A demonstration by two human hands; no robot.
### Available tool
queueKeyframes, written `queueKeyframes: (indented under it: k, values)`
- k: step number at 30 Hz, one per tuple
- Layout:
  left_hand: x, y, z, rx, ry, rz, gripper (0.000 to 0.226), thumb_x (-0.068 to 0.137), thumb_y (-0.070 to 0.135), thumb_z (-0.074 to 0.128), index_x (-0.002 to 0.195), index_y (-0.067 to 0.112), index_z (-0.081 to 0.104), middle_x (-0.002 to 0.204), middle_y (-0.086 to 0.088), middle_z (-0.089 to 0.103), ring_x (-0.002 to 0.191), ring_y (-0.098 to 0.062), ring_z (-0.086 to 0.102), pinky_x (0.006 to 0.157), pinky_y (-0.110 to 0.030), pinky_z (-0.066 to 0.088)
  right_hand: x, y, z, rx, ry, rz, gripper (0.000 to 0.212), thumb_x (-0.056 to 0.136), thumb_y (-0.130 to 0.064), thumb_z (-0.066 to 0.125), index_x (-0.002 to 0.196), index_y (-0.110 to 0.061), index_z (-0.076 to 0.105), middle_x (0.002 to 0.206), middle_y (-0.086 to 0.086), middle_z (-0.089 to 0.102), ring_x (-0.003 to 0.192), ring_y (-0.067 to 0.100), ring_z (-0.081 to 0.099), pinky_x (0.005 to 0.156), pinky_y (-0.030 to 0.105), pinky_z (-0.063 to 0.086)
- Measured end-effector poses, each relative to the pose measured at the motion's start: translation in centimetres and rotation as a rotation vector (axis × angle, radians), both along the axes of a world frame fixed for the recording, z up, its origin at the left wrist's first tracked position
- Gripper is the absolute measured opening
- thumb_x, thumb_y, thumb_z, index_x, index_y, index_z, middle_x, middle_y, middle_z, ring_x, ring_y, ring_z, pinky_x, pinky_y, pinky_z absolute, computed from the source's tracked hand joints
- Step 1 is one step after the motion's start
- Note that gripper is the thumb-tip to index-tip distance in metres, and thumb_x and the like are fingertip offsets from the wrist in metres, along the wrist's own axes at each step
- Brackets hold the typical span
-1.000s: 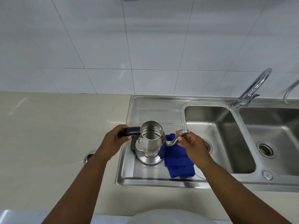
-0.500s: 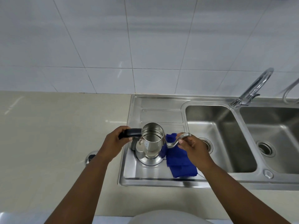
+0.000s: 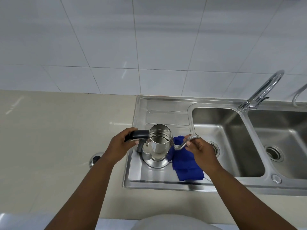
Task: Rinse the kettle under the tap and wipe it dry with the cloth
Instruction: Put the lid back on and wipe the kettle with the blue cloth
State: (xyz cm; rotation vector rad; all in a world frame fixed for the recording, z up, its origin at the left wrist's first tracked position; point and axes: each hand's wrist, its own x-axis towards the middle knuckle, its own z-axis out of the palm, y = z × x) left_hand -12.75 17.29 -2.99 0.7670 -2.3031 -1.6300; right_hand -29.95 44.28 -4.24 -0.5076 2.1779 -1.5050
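A shiny steel kettle (image 3: 157, 147) with no lid stands upright on the sink's draining board (image 3: 167, 117). My left hand (image 3: 120, 145) grips its black handle (image 3: 138, 134) on the left side. My right hand (image 3: 201, 151) pinches the thin curved spout (image 3: 186, 142) on the right. A blue cloth (image 3: 184, 165) lies crumpled on the draining board just right of the kettle, partly under my right hand. The tap (image 3: 262, 90) stands at the back right, between the two basins, with no water running.
Two steel basins lie to the right: the left basin (image 3: 232, 141) and the right basin (image 3: 282, 138), each with a drain. A round steel object (image 3: 95, 159) sits on the beige counter (image 3: 58, 130) left of the sink. White tiles rise behind.
Both hands keep their hold on the kettle; the view has shifted slightly, and the kettle stays on the draining board.
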Motion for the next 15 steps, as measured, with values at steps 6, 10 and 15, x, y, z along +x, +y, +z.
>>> queueKeyframes:
  k: [6, 10, 15]
  values:
    - [4.4, -2.8, -2.3, -0.290, -0.178, 0.118, 0.063, 0.078, 0.020, 0.078, 0.135, 0.019, 0.051, 0.131, 0.005, 0.054, 0.122, -0.010, 0.049, 0.103, -0.027, 0.036, 0.3, -0.2, 0.3, 0.010, -0.004, 0.017, 0.023, 0.097, -0.020, 0.061, 0.102, -0.040, 0.069, 0.109, -0.012, 0.074, 0.101, 0.013, 0.072, 0.099, 0.047, 0.056]
    - [8.4, -4.8, -3.7, -0.385, -0.350, 0.227, 0.054, 0.076, 0.023, 0.079, 0.125, 0.015, 0.058, 0.130, -0.005, 0.056, 0.121, -0.025, 0.051, 0.101, -0.036, 0.041, 0.5, -0.4, 0.6, -0.010, 0.001, 0.012, 0.024, 0.097, -0.016, 0.059, 0.100, -0.039, 0.068, 0.106, -0.016, 0.072, 0.095, 0.002, 0.072, 0.097, 0.039, 0.056]
    - [10.5, -5.0, -5.0, -0.314, -0.407, 0.266, 0.040, 0.074, 0.011, 0.078, 0.111, 0.009, 0.065, 0.117, -0.009, 0.064, 0.110, -0.027, 0.059, 0.097, -0.034, 0.042, 0.5, -0.3, 0.8, -0.040, 0.008, 0.006, 0.026, 0.098, -0.014, 0.059, 0.098, -0.039, 0.067, 0.108, -0.014, 0.072, 0.096, 0.003, 0.072, 0.086, 0.019, 0.058]
